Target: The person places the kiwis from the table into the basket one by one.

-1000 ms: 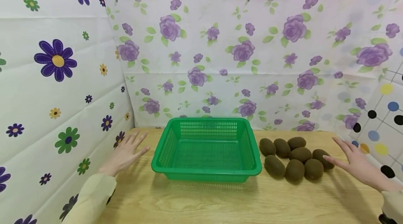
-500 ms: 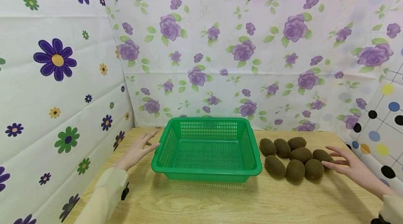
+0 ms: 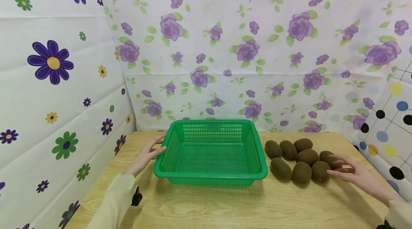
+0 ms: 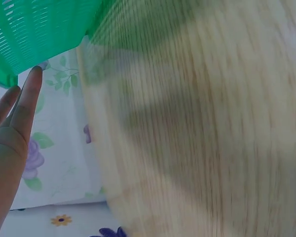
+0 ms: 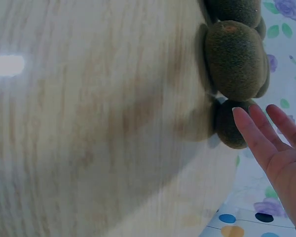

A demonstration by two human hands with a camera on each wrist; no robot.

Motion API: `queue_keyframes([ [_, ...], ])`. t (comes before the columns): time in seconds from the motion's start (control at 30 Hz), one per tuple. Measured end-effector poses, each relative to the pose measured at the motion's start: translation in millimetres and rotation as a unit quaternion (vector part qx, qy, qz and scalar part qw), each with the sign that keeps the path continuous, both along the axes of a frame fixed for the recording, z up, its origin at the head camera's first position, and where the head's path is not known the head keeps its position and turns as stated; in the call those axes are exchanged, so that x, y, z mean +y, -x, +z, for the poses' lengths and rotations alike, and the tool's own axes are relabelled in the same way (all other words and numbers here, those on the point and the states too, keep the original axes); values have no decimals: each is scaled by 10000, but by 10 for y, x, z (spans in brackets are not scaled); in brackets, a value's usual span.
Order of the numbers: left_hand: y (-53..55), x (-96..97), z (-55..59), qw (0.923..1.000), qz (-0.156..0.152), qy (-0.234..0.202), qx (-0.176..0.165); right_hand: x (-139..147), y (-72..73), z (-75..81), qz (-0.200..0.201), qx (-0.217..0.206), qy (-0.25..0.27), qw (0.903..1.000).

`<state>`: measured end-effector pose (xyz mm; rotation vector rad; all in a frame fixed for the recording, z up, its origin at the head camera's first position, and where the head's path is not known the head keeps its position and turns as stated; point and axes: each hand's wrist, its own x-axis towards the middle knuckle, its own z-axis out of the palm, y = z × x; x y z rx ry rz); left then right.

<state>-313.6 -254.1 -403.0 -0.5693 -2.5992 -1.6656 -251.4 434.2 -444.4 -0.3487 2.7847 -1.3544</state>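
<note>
While green basket [image 3: 210, 154] sits mid-table [image 3: 206, 207], left hand [image 3: 146, 154] w/ straight fingers touches its left rim, holding nothing. Right hand [image 3: 354, 174], fingers relaxed, reaches kiwis [image 3: 299, 159] right of basket, fingertips at nearest fruit.

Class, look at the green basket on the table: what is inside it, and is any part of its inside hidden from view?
Nothing lies in the green basket: its mesh floor shows bare. The near wall hides a thin strip of floor behind it. The kiwis sit outside, on the table.
</note>
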Motion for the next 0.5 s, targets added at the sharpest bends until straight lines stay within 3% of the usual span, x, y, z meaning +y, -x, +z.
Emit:
queue_keyframes([
  [0.2,203,-19,-201,9994,141,-33,-303,-21,35,-82,14,33,99,9999],
  [0.4,282,18,-289,9973,85,-392,-618,-41,79,-143,187,1000,-424,9939],
  [0.5,292,53,-316,9959,74,-567,-698,-24,94,-162,270,1264,-549,9901],
])
